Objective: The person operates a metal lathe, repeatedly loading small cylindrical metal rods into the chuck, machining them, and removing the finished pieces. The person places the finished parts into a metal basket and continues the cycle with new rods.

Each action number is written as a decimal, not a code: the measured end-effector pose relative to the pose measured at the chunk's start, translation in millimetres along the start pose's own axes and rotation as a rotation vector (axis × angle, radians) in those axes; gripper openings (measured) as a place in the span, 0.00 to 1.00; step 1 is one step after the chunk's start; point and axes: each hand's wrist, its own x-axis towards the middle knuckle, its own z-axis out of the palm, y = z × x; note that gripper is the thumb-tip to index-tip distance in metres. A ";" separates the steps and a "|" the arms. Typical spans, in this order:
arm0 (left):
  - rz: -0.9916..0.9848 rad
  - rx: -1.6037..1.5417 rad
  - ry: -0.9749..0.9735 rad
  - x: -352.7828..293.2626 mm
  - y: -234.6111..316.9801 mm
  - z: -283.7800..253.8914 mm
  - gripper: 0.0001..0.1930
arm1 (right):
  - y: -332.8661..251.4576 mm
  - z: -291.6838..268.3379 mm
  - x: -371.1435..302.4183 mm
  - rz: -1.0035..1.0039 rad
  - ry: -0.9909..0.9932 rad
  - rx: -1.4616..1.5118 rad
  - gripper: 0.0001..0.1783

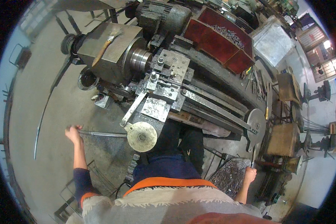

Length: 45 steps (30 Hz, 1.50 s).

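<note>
My left hand [74,134] is closed round the end of a long metal lever [104,134], which runs to a pale round disc [142,137] at the front of a small lathe. At the lower right my right hand [250,174] grips a short lever handle [254,158] below a round grey plate [256,121]. A flat steel link [133,108] joins the pale disc to the tool slide, and a long flat bar [216,106] reaches the grey plate. Metal chips lie on the slide block [155,109], near the round chuck [141,59].
A wooden-handled brush [102,52] lies on the headstock [110,46]. Behind the bed stand a motor [162,18] and a red tray [218,52] of small metal parts [227,34]. Hand tools [257,86] lie at the right; a heap of dark chips [229,175] sits near my right arm.
</note>
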 end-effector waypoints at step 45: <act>0.162 1.163 -1.057 57.9 -52.1 172.2 0.13 | -95.5 -32.5 5.8 -0.432 -0.051 0.356 0.19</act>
